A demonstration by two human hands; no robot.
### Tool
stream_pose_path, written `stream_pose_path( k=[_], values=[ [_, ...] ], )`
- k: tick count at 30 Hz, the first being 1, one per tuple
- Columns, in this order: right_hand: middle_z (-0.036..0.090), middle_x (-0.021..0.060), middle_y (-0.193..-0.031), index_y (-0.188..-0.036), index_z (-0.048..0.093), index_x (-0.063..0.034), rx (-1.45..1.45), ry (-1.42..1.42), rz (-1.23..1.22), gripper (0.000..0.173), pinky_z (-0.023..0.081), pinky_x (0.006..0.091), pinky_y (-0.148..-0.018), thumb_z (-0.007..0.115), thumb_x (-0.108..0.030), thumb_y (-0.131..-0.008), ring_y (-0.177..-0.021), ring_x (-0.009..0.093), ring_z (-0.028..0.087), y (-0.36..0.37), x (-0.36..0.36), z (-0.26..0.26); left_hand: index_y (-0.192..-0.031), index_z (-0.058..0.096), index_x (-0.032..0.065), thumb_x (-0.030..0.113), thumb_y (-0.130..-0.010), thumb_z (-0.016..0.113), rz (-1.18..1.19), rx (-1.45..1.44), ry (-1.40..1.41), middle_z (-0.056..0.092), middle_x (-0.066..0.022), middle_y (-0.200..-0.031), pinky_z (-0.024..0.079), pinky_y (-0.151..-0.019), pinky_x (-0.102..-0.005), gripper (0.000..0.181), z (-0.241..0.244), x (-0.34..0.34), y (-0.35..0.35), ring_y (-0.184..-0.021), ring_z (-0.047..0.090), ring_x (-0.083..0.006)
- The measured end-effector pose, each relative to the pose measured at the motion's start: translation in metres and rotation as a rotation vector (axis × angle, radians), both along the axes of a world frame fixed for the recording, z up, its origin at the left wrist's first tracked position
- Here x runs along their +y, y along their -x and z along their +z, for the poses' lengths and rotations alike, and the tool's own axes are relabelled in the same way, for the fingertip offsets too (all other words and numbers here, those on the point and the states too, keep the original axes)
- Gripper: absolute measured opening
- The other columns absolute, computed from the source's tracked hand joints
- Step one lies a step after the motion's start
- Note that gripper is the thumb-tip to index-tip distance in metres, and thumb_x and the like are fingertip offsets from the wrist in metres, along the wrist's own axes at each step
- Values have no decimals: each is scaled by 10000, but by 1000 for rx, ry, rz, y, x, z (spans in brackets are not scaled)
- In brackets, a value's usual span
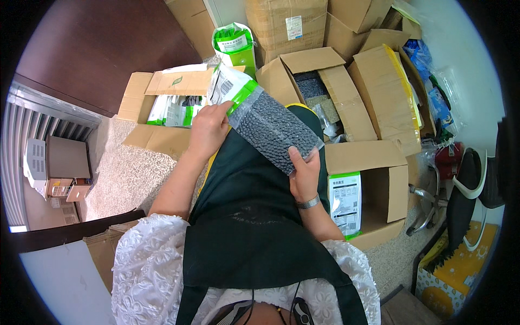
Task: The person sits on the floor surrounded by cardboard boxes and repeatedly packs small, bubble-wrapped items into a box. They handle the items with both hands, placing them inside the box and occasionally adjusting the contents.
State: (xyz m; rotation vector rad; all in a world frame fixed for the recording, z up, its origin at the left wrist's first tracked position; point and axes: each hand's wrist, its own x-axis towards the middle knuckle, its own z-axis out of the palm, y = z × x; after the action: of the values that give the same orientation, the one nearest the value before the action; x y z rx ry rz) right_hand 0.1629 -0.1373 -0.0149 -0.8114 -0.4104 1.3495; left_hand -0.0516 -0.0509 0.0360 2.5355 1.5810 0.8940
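Observation:
A clear plastic pack of black beans (pixel 276 128) lies slantwise over my lap. Its far upper end is inside a white and green printed bag (pixel 227 86). My left hand (pixel 211 122) grips the bag's green edge where it meets the pack. At the pack's lower right end, my right hand (pixel 304 170) holds the corner between thumb and fingers. Left of the pack, an open cardboard box (pixel 178 83) holds several white and green bags. A filled white and green bag (pixel 345 203) stands inside another open cardboard box (pixel 365 156) beside my right forearm.
An open carton (pixel 349 101) behind my right knee holds more bean packs (pixel 310 84). A green and white bag (pixel 243 53) with folded bags stands behind my lap. A taped large carton (pixel 280 24) rises at the back, a chair base (pixel 424 203) at the right.

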Motion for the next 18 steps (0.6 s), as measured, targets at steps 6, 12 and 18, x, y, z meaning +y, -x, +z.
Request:
stream_pose_path(
  k=[6, 12, 18],
  values=[
    [545, 112, -1147, -1198, 428, 14, -235, -105, -44, 430, 429, 313, -906, 615, 25, -811, -1029, 184, 540, -10, 3, -1, -1032, 584, 66, -82, -638, 570, -71, -77, 61, 567, -118, -793, 477, -601, -367, 421, 5, -2, -3, -706, 582, -285],
    [540, 117, -1155, -1206, 430, 18, -411, -181, -82, 432, 429, 314, -907, 612, 22, -814, -1029, 187, 540, -16, 7, 7, -1015, 545, 57, -88, -663, 540, -159, 25, 131, 566, -130, -796, 473, -611, -382, 381, 22, 16, -13, -723, 586, -302],
    [548, 114, -1171, -1228, 443, -7, 161, 70, -22, 386, 453, 353, -897, 560, -36, -862, -1026, 220, 558, -23, 12, -2, -945, 586, 51, -41, -702, 558, -234, 137, 130, 588, -156, -831, 481, -657, -376, 262, 44, 27, -29, -771, 595, -323]
  ],
)
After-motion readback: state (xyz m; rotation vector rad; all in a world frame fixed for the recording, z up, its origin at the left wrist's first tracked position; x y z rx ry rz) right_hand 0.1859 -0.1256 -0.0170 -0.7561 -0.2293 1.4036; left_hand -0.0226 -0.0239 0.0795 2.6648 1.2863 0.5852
